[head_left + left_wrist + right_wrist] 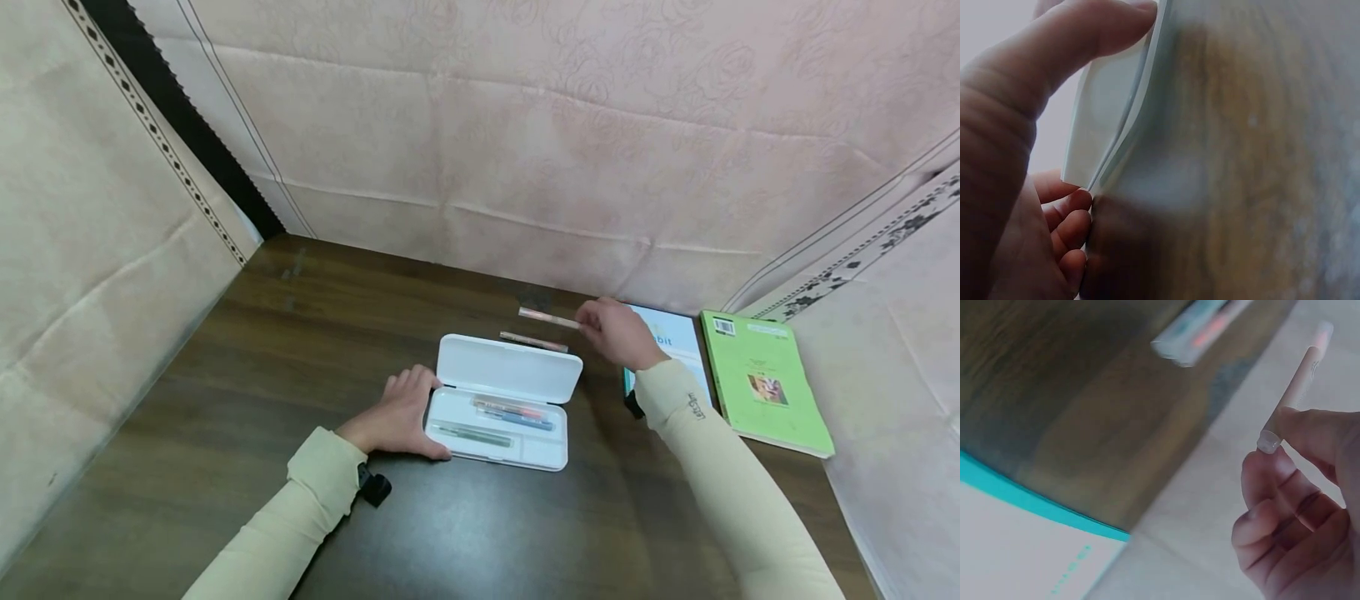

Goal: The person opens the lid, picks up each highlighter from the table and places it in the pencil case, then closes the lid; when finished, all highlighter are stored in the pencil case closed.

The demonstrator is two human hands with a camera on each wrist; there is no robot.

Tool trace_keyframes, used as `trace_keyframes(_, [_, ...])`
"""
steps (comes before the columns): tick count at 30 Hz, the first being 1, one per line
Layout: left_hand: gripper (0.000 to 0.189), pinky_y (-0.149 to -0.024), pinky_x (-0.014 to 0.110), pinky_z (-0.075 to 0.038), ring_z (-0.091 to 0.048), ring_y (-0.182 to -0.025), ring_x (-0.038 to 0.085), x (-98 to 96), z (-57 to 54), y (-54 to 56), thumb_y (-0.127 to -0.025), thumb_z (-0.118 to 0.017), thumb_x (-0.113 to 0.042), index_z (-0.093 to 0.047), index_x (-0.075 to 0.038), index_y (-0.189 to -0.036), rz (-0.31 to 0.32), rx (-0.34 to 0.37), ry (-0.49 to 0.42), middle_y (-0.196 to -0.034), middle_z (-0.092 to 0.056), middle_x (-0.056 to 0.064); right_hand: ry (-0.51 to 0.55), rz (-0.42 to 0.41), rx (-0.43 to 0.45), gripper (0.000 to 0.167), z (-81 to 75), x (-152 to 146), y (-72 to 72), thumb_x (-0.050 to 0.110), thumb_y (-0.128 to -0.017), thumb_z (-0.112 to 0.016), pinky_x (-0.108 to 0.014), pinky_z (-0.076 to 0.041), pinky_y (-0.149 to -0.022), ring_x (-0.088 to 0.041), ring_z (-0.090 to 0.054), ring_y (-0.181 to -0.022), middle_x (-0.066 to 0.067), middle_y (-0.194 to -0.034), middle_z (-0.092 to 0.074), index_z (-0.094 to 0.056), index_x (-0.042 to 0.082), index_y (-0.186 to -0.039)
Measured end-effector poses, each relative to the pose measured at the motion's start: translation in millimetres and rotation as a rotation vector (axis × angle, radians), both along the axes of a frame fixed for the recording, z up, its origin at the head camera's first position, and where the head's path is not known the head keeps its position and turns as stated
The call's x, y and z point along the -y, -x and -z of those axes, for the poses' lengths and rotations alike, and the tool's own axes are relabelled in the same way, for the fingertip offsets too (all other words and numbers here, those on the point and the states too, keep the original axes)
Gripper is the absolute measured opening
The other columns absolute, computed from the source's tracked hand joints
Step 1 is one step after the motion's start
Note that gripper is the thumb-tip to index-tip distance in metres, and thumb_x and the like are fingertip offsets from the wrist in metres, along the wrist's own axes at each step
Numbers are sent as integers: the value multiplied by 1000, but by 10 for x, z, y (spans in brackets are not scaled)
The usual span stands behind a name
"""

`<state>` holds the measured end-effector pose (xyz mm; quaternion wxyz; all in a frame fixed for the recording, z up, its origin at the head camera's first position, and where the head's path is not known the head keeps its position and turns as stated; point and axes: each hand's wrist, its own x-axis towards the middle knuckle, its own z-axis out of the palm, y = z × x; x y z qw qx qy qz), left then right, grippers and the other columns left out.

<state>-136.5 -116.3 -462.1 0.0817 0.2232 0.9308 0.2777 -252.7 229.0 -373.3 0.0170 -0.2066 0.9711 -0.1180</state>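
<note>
The left hand (397, 417) grips the open case (510, 369), pens (517, 420) already inside, while the right hand (618, 333) pinches another pen (547, 317) and at least one loose pen (533, 342) lies outside on the tabletop (225, 417).

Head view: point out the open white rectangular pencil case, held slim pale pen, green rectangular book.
Open white rectangular pencil case (510, 370): head view, inside of lid.
Held slim pale pen (549, 317): head view, middle of exposed length.
Green rectangular book (765, 375): head view, upward-facing cover.
</note>
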Motion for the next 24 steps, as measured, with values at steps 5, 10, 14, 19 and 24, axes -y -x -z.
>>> trace_keyframes(5, [91,-81,33,-27,-36,-94,16,1,18,4,-58,-85,-60,-43,-10,-122,9,-7,-2,-111,-43,3,-10,-25,-61,13,-181,55,-216,12,-91,-69,-40,-54,-73,-22,-58,-79,-8,-94,-64,-70,7,-103])
trace_keyframes(10, [91,-82,34,-27,-37,-95,17,6,15,2,-58,-86,-59,-43,-10,-122,5,-4,-13,-111,-44,3,64,-145,-123,13,-274,180,-510,13,-90,-70,-37,-52,-70,-19,-59,-76,-5,-94,-65,-71,9,-102])
trace_keyframes(14, [91,-82,34,-28,-37,-95,17,3,4,8,-59,-85,-59,-42,-10,-122,4,9,-13,-111,-44,3,86,-223,-132,13,-240,292,-718,13,-89,-71,-33,-53,-68,-16,-62,-78,-3,-94,-66,-72,10,-102])
trace_keyframes(19, [92,-83,34,-27,-36,-96,17,0,-3,8,-59,-85,-59,-42,-10,-123,3,23,-8,-113,-43,3,67,-262,-95,13,-120,417,-907,15,-87,-74,-28,-51,-65,-11,-59,-72,0,-94,-67,-71,14,-100])
trace_keyframes(24, [92,-83,34,-27,-36,-96,18,0,-4,2,-59,-86,-58,-42,-9,-123,5,15,-12,-113,-43,4,46,-291,-18,12,107,471,-1022,20,-87,-75,-26,-52,-68,-9,-55,-72,2,-92,-66,-72,16,-99])
